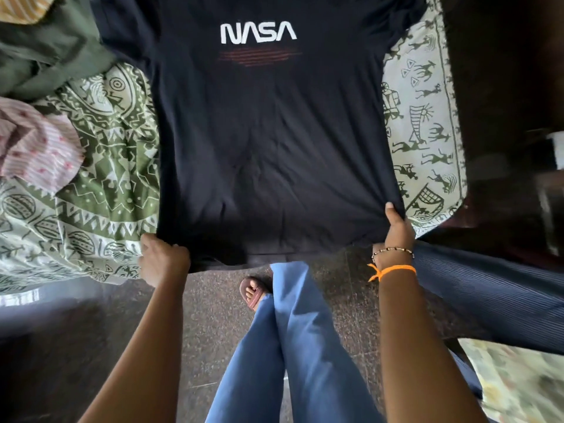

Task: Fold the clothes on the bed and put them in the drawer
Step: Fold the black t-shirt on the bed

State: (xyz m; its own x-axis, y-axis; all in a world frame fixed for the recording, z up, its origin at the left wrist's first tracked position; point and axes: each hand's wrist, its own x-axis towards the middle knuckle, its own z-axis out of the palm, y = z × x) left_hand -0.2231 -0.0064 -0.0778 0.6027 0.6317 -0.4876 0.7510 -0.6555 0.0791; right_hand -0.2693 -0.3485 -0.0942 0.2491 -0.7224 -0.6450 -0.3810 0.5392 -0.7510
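Left hand (161, 257) and right hand (396, 227) gripping navy NASA shirt (268, 141) hem, sleeves cut off, fingertips hidden

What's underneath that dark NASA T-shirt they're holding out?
The T-shirt lies spread over a green and white patterned bedsheet, which shows on both sides. Both hands, left and right, grip its hem. Anything beneath its middle is covered.

Left of the navy T-shirt (274, 141): green garment (45, 56) and pink striped cloth (36, 148) crowding the bed (106, 178); right of it, bare sheet.
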